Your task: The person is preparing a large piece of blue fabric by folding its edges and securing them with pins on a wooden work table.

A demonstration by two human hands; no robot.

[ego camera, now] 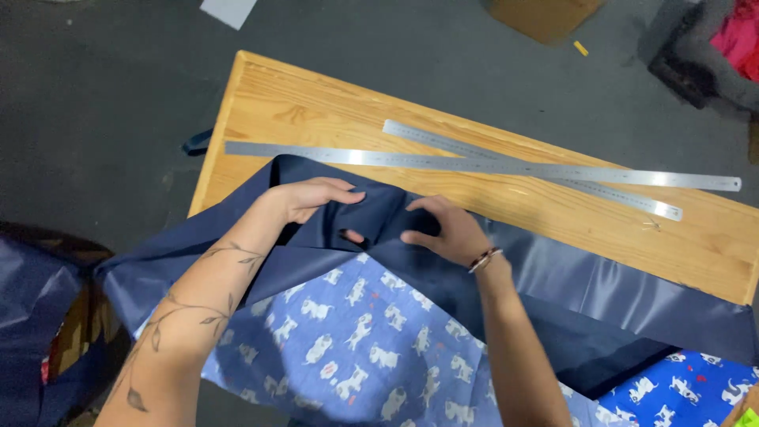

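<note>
The left hand [312, 202], at the end of a forearm inked with a leafy vine, lies palm down on a large sheet of dark navy, slightly glossy fabric [601, 296], its fingers curled over a raised fold and the thumb tucked beneath, so it is clamped on the cloth. Just beside it, to its right, the right hand [443, 233], with a thin beaded bracelet at the wrist, presses its bent fingers into the same fold, pinching the navy fabric between fingers and thumb. The two hands sit close together, almost touching, with a small ridge of cloth bunched between them. Under both hands the fabric spreads over a pale wooden tabletop [316, 103] and hangs off its near edge. Beyond the fingertips, well clear of them, two long steel rulers [474, 162] lie on the bare wood, crossing each other at a shallow angle. Below the wrists, nearer the body, shows a blue cloth printed with white cartoon dogs [356, 340]
</note>
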